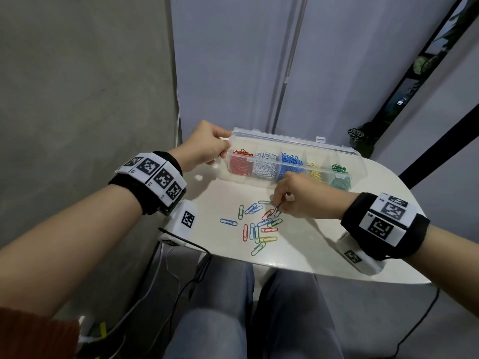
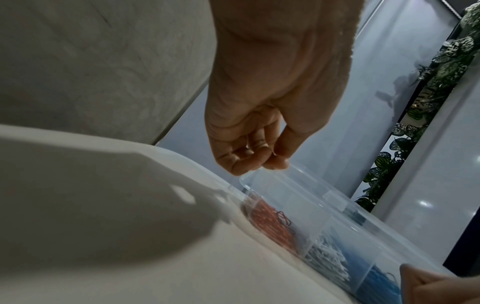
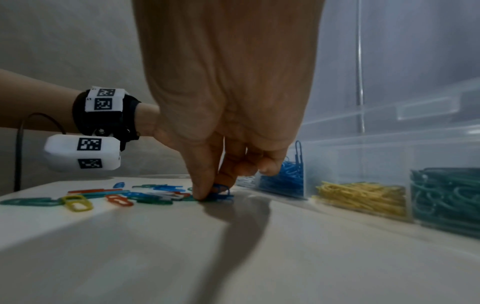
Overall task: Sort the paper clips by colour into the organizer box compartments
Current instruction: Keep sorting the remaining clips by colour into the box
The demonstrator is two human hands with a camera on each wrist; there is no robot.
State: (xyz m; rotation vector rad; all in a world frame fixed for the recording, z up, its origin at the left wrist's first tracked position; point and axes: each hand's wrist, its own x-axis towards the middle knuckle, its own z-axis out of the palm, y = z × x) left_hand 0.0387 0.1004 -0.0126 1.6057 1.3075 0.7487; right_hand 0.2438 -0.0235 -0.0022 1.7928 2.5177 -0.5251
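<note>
Clear plastic forms the organizer box, which is set on the white counter with its lid opened back. Five compartments are seen in it, filled from the left end of the box with red clips, white clips, blue clips, yellow clips and green clips.

The left end of the box is held by the left hand; its fingers are curled, and the corner of the box is pinched between fingertip and thumb in the left wrist view.

Loose paper clips in red, blue, green, yellow and white are scattered on the counter just in front of the box, below its white and blue compartments. A single blue one is laid a little to the left of the pile, and a green one is laid at the edge of the pile farthest from the box.

The right hand is lowered over the side of the pile nearest the box. In the right wrist view its fingers are closed together, thumb against forefinger, and a blue clip is pinched between them while the clip is tilted up against the counter. The remaining fingers are curled under the palm.

A black band with printed square markers is worn on each wrist.
</note>
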